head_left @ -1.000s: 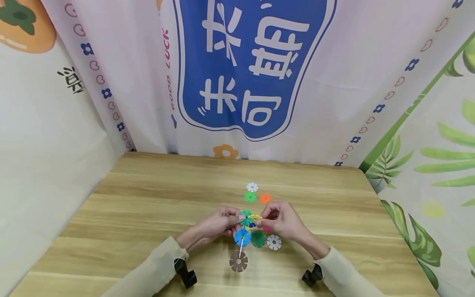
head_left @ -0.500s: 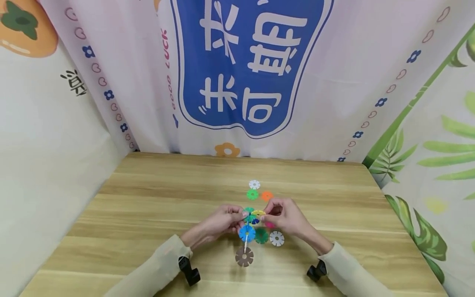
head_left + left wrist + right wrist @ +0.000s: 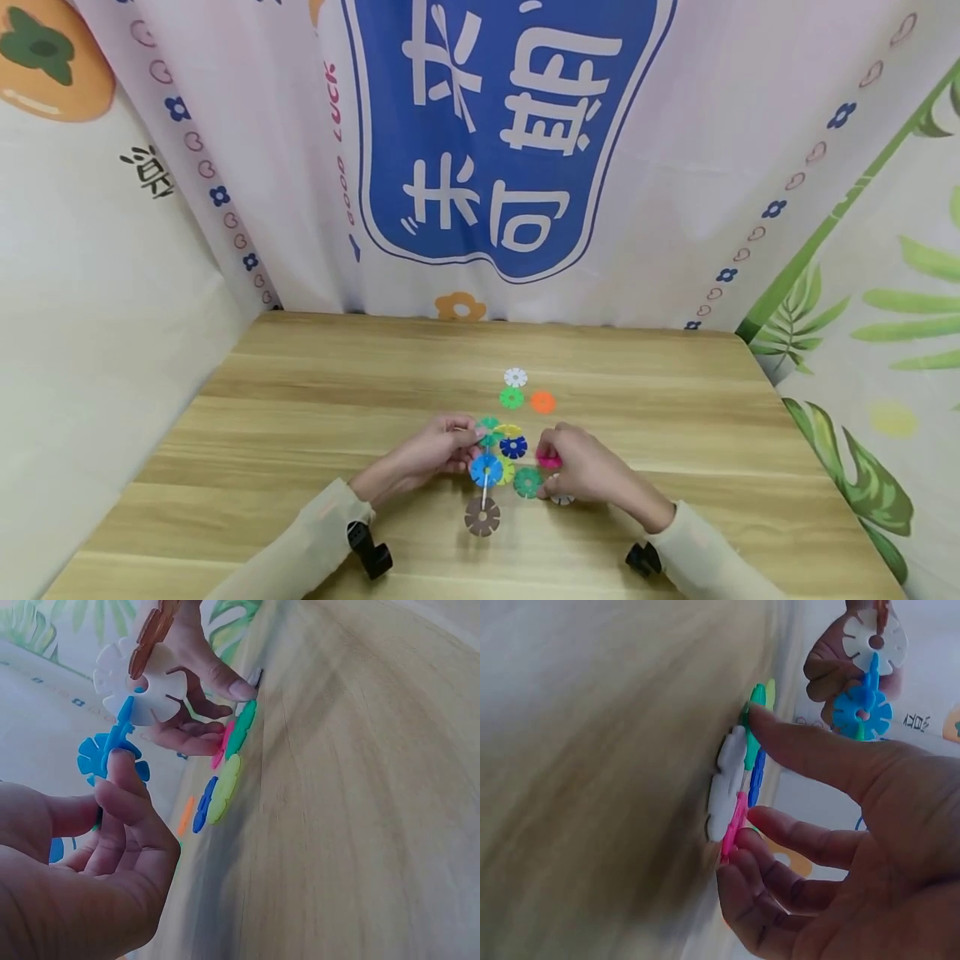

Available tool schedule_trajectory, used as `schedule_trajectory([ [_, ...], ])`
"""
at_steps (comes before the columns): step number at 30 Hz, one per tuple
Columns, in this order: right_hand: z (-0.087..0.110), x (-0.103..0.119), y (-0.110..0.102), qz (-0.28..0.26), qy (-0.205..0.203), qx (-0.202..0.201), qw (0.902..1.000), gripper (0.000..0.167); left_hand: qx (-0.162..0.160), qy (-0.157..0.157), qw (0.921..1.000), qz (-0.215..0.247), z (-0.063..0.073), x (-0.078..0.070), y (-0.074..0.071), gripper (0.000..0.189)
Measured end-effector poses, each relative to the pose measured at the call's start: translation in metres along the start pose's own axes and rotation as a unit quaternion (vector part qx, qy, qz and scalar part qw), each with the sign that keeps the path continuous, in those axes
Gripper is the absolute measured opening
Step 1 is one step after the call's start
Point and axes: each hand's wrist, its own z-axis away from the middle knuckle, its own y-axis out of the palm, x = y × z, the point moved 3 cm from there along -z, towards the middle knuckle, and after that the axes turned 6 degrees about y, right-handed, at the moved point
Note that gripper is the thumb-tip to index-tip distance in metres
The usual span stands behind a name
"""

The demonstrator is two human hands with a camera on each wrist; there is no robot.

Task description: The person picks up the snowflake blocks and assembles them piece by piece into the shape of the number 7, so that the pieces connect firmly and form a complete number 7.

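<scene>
My left hand (image 3: 442,446) pinches a chain of slotted flower discs joined at their notches. The chain includes a brown disc (image 3: 482,517), a white disc (image 3: 140,681), a light blue disc (image 3: 487,471), a green disc (image 3: 490,429) and a yellow disc (image 3: 509,431). My right hand (image 3: 588,467) is down at the loose discs on the table. Its thumb touches a dark green disc (image 3: 757,731), and its fingers are at a pink disc (image 3: 735,821). A loose white disc (image 3: 727,784) lies beside these, mostly covered by the right hand in the head view.
A dark blue disc (image 3: 513,447) and a yellow-green disc (image 3: 506,472) lie near the chain. Farther back on the wooden table (image 3: 360,367) are a white disc (image 3: 515,377), a bright green disc (image 3: 512,397) and an orange disc (image 3: 543,402). Printed curtains (image 3: 675,167) surround the table.
My right hand has let go of the yellow disc, which stays on the chain, and moved down to the pink and dark green discs. My left hand has shifted slightly left with the chain.
</scene>
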Motion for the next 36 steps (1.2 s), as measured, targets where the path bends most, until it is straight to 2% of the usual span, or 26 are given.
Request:
schedule_trajectory([
  [5,-0.001,-0.007,-0.001,-0.036,0.013,-0.001,0.9993,0.04,-0.005,0.002,1.0,0.0,-0.002,0.0,0.0,0.018],
  [11,0.0,-0.013,-0.005,-0.073,0.004,0.006,0.9973,0.032,-0.01,0.0,0.9999,0.002,-0.002,-0.001,-0.002,0.02],
  [15,0.003,-0.015,-0.008,-0.055,0.013,-0.004,0.9984,0.036,-0.012,0.001,0.9999,0.004,-0.001,-0.001,-0.003,0.02],
  [20,0.013,-0.018,-0.011,-0.013,0.066,-0.007,0.9977,0.047,-0.01,0.0,0.9999,0.006,0.002,0.001,-0.004,0.018],
  [23,0.017,-0.02,-0.014,-0.022,0.081,-0.001,0.9965,0.045,-0.013,0.0,0.9999,0.008,0.002,0.001,-0.005,0.018],
  [26,0.018,-0.023,-0.016,-0.049,0.078,0.009,0.9957,0.041,-0.014,0.002,0.9999,0.009,0.002,0.0,-0.005,0.017],
  [30,0.018,-0.027,-0.019,-0.085,0.049,0.019,0.995,0.035,-0.011,0.001,0.9998,0.013,0.003,0.001,-0.004,0.016],
  [33,0.016,-0.027,-0.024,-0.105,0.021,0.015,0.9941,0.028,-0.011,0.0,0.9998,0.016,0.002,0.002,-0.004,0.016],
  [36,0.015,-0.026,-0.028,-0.143,0.013,0.01,0.9896,0.021,-0.013,0.0,0.9998,0.016,0.001,0.002,-0.004,0.016],
])
